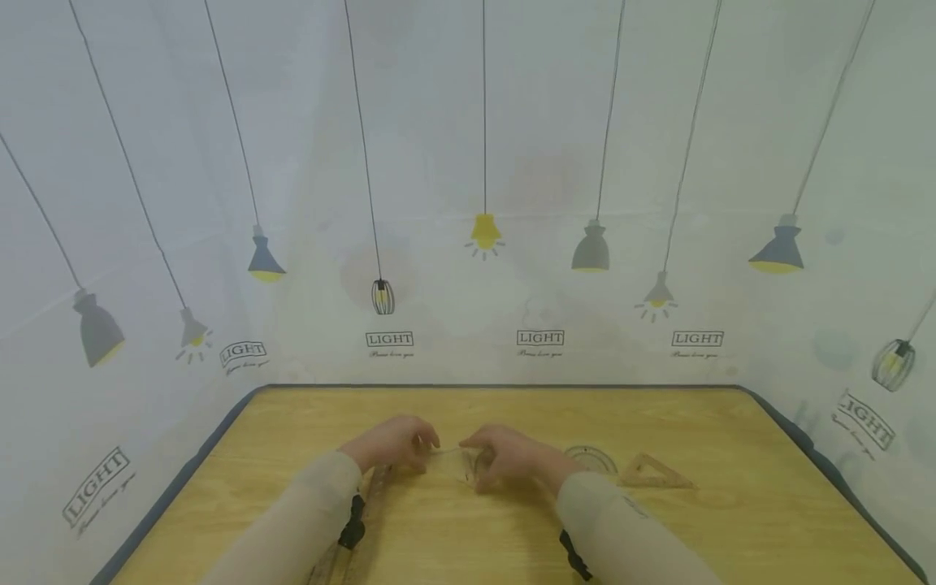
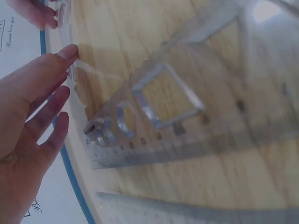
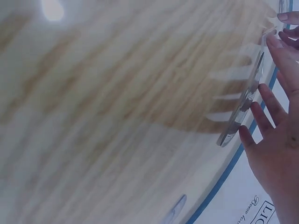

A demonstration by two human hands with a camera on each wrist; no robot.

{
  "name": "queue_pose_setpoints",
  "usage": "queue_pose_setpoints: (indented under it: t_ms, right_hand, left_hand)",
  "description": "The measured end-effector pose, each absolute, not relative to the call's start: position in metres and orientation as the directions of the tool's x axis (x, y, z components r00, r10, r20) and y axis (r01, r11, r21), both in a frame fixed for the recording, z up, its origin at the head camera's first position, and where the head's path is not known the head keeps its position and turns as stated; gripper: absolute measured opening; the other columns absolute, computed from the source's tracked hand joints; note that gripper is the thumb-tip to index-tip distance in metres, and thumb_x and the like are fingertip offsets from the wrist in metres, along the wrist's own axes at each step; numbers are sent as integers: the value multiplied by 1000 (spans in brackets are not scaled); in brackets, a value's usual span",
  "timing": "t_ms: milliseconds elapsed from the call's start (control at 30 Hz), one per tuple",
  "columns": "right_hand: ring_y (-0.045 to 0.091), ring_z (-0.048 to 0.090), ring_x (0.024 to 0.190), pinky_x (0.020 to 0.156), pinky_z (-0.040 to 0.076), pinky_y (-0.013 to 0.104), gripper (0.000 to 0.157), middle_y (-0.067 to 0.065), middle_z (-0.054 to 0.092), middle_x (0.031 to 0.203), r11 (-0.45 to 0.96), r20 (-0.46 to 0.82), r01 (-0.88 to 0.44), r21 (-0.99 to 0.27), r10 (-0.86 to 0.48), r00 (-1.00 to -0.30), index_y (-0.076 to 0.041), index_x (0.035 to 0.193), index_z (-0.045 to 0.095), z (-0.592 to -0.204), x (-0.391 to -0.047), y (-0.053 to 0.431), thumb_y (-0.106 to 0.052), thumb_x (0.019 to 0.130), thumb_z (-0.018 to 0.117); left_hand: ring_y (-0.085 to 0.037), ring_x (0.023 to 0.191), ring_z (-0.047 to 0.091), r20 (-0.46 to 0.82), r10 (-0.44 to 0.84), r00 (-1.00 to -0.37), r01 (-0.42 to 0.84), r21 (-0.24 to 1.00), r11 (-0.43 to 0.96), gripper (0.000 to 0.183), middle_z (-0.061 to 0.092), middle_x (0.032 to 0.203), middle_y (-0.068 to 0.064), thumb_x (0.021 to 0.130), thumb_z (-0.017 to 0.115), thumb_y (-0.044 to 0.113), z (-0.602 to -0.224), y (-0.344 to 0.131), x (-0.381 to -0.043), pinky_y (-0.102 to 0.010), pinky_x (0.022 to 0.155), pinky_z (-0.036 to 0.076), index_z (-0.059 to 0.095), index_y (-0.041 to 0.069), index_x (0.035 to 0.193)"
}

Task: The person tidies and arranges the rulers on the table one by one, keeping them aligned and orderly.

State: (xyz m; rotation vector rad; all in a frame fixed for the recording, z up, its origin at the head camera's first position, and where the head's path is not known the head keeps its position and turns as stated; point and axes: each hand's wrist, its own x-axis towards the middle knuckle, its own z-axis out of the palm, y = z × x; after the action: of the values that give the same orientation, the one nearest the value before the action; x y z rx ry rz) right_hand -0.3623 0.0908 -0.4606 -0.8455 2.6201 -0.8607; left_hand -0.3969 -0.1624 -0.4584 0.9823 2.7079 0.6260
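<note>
Both hands hold a thin, clear plastic piece (image 1: pixel 448 460) between them near the middle of the table; its full outline cannot be told. My left hand (image 1: pixel 395 443) pinches its left end with thumb and fingertips. At the other end, my right hand (image 1: pixel 506 452) grips it, thumb on the upper edge and fingers spread along the lower side. The right wrist view shows this piece (image 3: pixel 243 105) tilted on edge. Beside my left hand lies a clear triangular stencil ruler (image 2: pixel 170 79) with cut-out shapes, and a straight clear ruler (image 2: pixel 187 212) runs alongside.
Right of my right hand a clear protractor (image 1: pixel 601 457) lies on the wooden table (image 1: pixel 468 544). Next to it is a clear set square (image 1: pixel 658 484). Dark edging (image 1: pixel 504 386) borders the table, and a white wall covering with printed lamps surrounds it.
</note>
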Motion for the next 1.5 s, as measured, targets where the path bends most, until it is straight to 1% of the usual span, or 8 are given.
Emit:
queue_pose_setpoints:
  t_ms: [167,333,633,833,1033,1267,1367,1500]
  right_hand:
    - [28,47,124,105,36,50,73,7,51,136,706,-68,-495,-507,-605,-793,-16,136,57,-460,-365,89,-24,69,87]
    - [29,43,127,106,36,48,74,8,48,139,736,-88,-542,-406,-622,-778,-15,138,56,-457,-367,85,-24,71,86]
    - [28,44,125,106,36,45,69,9,49,136,756,-128,-568,-326,-631,-765,-11,132,59,-443,-366,75,-26,70,87]
    - [24,47,121,104,39,42,71,3,52,129,792,-164,-521,-317,-587,-793,-17,129,60,-442,-370,69,-24,65,90]
    - [20,51,112,100,42,38,75,2,56,120,784,-140,-513,-351,-585,-799,-12,131,57,-443,-367,70,-17,64,90]
    - [20,53,110,98,44,40,78,2,60,117,759,-118,-509,-405,-596,-795,-12,136,54,-447,-362,72,-10,66,87]
    - [18,55,108,97,45,37,79,0,62,114,751,-119,-516,-412,-606,-786,-12,139,53,-448,-362,72,-9,68,86]
    - [13,58,99,90,49,31,80,-2,64,106,737,-125,-514,-438,-616,-778,-12,142,50,-447,-360,70,-5,70,84]
  left_hand:
    - [-12,86,61,-48,645,-762,556,461,691,36,68,95,6,71,86,10,-464,-162,-403,-31,77,52,72,14,105]
    - [-11,86,62,-53,652,-756,553,481,680,34,69,96,6,72,85,9,-469,-161,-411,-29,79,52,73,14,103]
    - [-11,87,63,-56,673,-737,550,527,647,31,69,95,6,73,81,1,-466,-160,-409,-28,80,52,73,13,100]
    - [-15,89,63,-56,679,-732,562,514,648,30,69,95,3,74,80,-1,-463,-158,-405,-28,80,52,72,11,100]
    - [-14,92,62,-34,702,-712,585,525,618,30,66,96,6,76,79,1,-473,-158,-411,-29,83,51,69,14,102]
    - [-15,89,62,-41,666,-745,553,520,651,33,64,93,5,74,79,-2,-473,-155,-408,-31,80,51,66,16,99]
    - [-16,88,62,-51,653,-756,544,506,669,33,64,92,4,75,80,0,-471,-155,-406,-32,78,52,65,17,100]
    - [-16,88,62,-61,629,-775,526,488,697,34,65,93,4,75,79,2,-468,-156,-404,-33,77,52,64,20,99]
